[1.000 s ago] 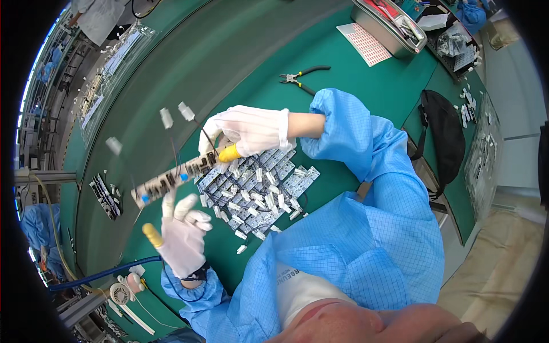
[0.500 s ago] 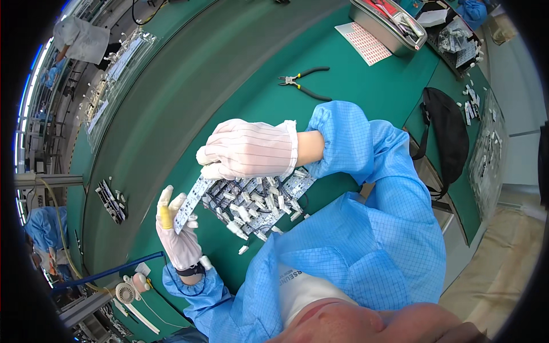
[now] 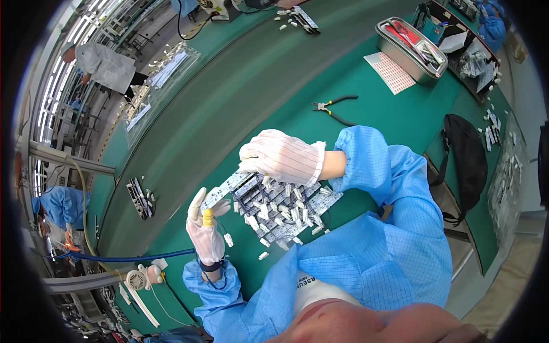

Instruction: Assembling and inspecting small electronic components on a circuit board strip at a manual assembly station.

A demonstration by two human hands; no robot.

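Observation:
Both of my hands wear white striped gloves. Between them a narrow white circuit board strip slants up over the table. Its lower end is pinched by my left hand, which has a yellow wrap on one finger and a dark band at the wrist. A white connector on a dark wire dangles beside that hand. My right hand is closed at the strip's upper end, its fingertips partly hidden. Below and right of it lies a pile of circuit boards with black wires and many white connectors.
Cutting pliers lie beyond my right hand. Farther right are a label sheet, a metal tool box and a black bag. Board bundles rest on the dark belt. A small fan stands at left.
My view has shifted, so the scene sits lower and farther right. The strip lies flatter between my hands, and a connector now hangs beside my left hand.

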